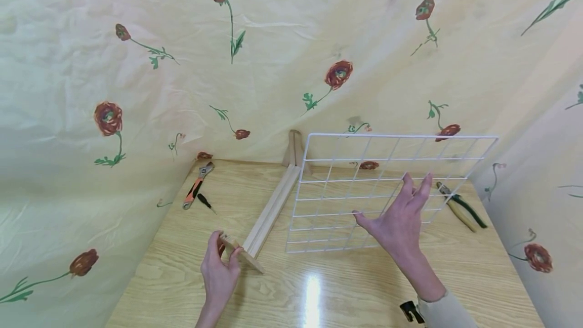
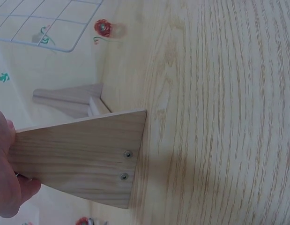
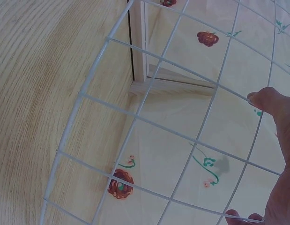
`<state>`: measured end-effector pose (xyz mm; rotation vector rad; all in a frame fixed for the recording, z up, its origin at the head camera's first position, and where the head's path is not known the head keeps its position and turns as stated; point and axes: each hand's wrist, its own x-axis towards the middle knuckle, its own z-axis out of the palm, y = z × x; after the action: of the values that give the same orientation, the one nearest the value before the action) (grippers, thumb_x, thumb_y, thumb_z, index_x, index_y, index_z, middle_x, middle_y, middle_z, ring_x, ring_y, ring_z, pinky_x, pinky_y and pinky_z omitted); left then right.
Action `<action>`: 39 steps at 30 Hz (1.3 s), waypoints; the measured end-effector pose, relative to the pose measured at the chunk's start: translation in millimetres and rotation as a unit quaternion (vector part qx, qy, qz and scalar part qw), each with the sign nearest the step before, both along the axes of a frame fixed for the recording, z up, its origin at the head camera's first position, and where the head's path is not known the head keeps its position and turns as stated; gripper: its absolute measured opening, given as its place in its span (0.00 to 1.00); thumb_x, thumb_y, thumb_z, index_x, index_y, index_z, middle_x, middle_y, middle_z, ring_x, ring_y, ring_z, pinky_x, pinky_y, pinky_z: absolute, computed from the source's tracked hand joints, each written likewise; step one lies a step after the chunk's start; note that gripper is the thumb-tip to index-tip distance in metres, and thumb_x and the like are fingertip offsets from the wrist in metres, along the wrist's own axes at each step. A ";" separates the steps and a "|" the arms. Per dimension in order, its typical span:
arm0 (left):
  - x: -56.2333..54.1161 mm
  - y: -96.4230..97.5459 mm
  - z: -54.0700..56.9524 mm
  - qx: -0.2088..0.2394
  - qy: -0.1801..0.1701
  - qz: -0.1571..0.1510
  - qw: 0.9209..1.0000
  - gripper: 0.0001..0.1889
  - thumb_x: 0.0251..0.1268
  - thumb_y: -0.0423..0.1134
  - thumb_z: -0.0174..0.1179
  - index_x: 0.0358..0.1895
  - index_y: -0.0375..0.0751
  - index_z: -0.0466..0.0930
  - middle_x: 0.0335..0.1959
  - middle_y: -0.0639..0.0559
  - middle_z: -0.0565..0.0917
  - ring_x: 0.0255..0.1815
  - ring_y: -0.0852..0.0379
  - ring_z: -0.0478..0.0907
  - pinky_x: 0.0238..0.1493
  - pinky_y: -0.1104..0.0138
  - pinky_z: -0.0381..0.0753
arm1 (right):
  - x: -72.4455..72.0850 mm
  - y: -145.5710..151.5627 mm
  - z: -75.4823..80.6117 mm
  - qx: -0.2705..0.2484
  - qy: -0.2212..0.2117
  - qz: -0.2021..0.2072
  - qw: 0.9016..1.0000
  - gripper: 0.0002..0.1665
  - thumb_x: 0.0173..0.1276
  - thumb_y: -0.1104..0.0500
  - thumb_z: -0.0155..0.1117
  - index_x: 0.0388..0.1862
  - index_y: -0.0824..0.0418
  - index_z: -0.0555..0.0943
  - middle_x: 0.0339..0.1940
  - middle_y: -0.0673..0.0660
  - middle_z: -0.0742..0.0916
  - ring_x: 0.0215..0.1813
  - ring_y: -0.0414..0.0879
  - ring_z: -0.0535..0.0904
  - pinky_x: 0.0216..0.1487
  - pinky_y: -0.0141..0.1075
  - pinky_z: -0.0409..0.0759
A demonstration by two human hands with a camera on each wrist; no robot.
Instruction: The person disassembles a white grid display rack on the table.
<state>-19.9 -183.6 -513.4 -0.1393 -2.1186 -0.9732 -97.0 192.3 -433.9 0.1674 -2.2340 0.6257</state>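
A wooden stand lies on the table, its grooved rail (image 1: 273, 209) joining two tapered end boards. My left hand (image 1: 220, 270) grips the near end board (image 2: 79, 154) at its narrow end, thumb and fingers on opposite sides. Two metal screw heads (image 2: 128, 153) show near that board's wide edge. The far end board (image 1: 295, 148) stands by the cloth backdrop. On the right, my right hand (image 1: 403, 219) holds a white wire grid panel (image 1: 401, 136) up at a tilt, the thumb and fingers on its wires. The panel's left edge is close beside the rail.
An adjustable wrench (image 1: 198, 186) with orange grips and a small black screwdriver (image 1: 204, 200) lie at the back left. Pliers (image 1: 460, 206) with green and yellowish handles lie at the right. Flowered cloth (image 1: 282, 80) hangs behind the wooden table (image 1: 173, 277) and at its sides.
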 end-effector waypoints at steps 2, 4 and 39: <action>0.3 -0.1 -0.8 -0.001 -0.001 0.002 1.000 0.34 0.66 0.55 0.61 0.57 0.23 0.70 0.37 0.35 0.82 0.38 0.35 0.84 0.37 0.47 0.87 | -0.2 -0.8 -0.3 0.000 0.007 0.001 1.000 0.85 0.20 0.52 0.92 0.74 0.74 0.49 0.75 0.79 0.44 0.51 0.77 0.70 0.17 0.58 0.81; 0.3 -0.3 -2.0 0.000 -0.001 0.003 1.000 0.32 0.65 0.50 0.66 0.58 0.23 0.70 0.37 0.35 0.82 0.38 0.35 0.84 0.37 0.47 0.87 | -0.3 -1.3 -0.4 0.001 0.011 0.002 1.000 0.86 0.19 0.53 0.92 0.74 0.74 0.49 0.75 0.78 0.44 0.51 0.77 0.70 0.17 0.58 0.81; 3.4 4.7 -1.8 -0.003 0.000 0.039 0.999 0.30 0.47 0.30 0.77 0.53 0.24 0.72 0.35 0.34 0.83 0.35 0.34 0.84 0.33 0.49 0.88 | 1.4 -3.3 0.0 0.004 0.010 -0.002 1.000 0.85 0.19 0.53 0.92 0.74 0.73 0.49 0.75 0.78 0.45 0.51 0.75 0.71 0.19 0.60 0.81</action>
<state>-16.5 -178.9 -515.2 -0.0593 -2.1108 -0.9223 -95.7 189.0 -433.9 0.1727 -2.2170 0.6112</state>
